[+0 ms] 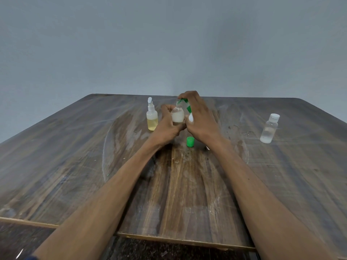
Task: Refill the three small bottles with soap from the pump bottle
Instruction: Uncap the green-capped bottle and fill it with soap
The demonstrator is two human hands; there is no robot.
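My left hand (167, 123) grips a small round clear bottle (177, 115), uncapped and partly filled with white soap, held upright above the table. My right hand (200, 117) wraps over the pump bottle (188, 108), of which only green and white parts show between the fingers; its green pump head sits right above the small bottle's mouth. A loose green cap (190, 141) lies on the table just below my hands. A small bottle with yellowish liquid and a white spray top (152, 117) stands to the left. A clear bottle with a white cap (268, 128) stands far right.
The worn wooden table (131, 175) has pale smears and scratches across its middle. Its front edge runs near the bottom of the view, with dark floor below. A plain grey wall stands behind the table's far edge.
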